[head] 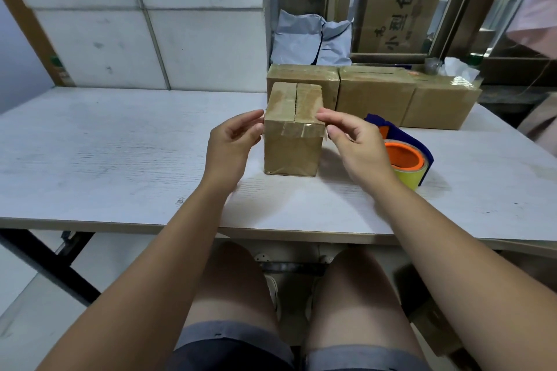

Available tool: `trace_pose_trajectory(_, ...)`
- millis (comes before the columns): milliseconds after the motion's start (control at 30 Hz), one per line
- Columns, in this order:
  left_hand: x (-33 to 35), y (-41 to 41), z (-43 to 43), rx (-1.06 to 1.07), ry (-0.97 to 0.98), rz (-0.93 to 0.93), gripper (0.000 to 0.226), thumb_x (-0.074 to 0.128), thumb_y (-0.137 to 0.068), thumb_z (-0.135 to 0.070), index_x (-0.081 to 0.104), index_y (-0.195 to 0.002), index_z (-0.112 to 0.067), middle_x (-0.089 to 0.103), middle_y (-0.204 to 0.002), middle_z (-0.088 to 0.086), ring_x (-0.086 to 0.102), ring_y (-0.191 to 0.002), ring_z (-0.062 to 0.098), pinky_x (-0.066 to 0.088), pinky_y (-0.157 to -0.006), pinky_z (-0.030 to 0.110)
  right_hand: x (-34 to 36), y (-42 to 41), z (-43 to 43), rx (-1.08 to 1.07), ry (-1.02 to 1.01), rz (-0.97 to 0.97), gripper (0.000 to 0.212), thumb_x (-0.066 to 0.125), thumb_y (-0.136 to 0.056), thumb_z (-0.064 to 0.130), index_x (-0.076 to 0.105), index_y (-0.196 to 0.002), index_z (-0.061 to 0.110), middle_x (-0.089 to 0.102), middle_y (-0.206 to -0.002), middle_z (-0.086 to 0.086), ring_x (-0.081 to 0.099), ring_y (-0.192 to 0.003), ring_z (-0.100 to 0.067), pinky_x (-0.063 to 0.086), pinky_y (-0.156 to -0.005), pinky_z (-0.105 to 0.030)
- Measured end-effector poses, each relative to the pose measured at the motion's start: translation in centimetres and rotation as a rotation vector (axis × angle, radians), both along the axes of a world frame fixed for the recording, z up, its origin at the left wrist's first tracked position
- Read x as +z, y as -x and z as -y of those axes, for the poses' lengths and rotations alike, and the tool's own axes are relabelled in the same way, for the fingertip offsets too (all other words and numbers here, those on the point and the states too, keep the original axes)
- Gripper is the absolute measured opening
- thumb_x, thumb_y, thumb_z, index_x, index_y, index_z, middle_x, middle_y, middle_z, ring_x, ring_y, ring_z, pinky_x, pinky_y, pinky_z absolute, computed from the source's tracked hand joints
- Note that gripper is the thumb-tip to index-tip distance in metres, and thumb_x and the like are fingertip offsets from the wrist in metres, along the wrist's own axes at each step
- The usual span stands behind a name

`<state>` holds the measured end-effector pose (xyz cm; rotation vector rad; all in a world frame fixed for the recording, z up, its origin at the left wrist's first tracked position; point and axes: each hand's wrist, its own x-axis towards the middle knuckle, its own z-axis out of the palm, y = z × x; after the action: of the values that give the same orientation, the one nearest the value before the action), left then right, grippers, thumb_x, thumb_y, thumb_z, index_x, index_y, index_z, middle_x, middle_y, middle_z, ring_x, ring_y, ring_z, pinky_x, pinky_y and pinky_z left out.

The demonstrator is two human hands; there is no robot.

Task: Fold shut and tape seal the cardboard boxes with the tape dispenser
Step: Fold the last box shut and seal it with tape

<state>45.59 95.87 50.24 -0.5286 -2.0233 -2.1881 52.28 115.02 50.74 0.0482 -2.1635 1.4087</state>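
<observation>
White and scuffed, the bench [120,144] runs back to a wall [90,24] of pale panels with grey joints. Near its middle stands the small box [291,153] I am working on, upright on its base, plain brown corrugated cardboard, squarish and taller than it is wide. Its two top flaps are folded down and meet at a dark seam running away from me. A clear tape strip [301,129] lies glossy across the top and laps over the near edge onto the front face, with a short loose end jutting past the right corner. What is inside is hidden.

My left hand [232,141] is loose and wide, its fingertips touching the box's upper left edge. My right hand [352,138] pinches the upper right corner, fingers curled over the top and the thumb against the tape end.

Just beside that hand, to the right of the box, lies the tape dispenser [404,159]: a dark blue body, a round orange core and a yellowish roll of tape.

Along the back sit three more boxes [376,93] side by side, closed, with shiny tape on top. Behind them slump grey plastic bags [307,36], and a cardboard sheet [401,0] with black characters leans upright.
</observation>
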Motion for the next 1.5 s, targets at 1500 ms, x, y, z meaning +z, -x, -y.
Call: trace_pose_trajectory(1500,0.2,2.9,0.0,-0.136,0.334,-0.27,0.018,0.063,-0.079,-0.027,0.052,-0.087,-0.04,0.05,-0.116,-0.014,0.052,-0.093,0.004,0.041,-0.076,0.015,-1.4,2.4,0.9,0.003,-0.026,-0.214,0.021,0.063,-0.083,0.017,0.05,-0.084,0.033,0.056,-0.105,0.006,0.054,-0.104,-0.01,0.046,-0.092,-0.03)
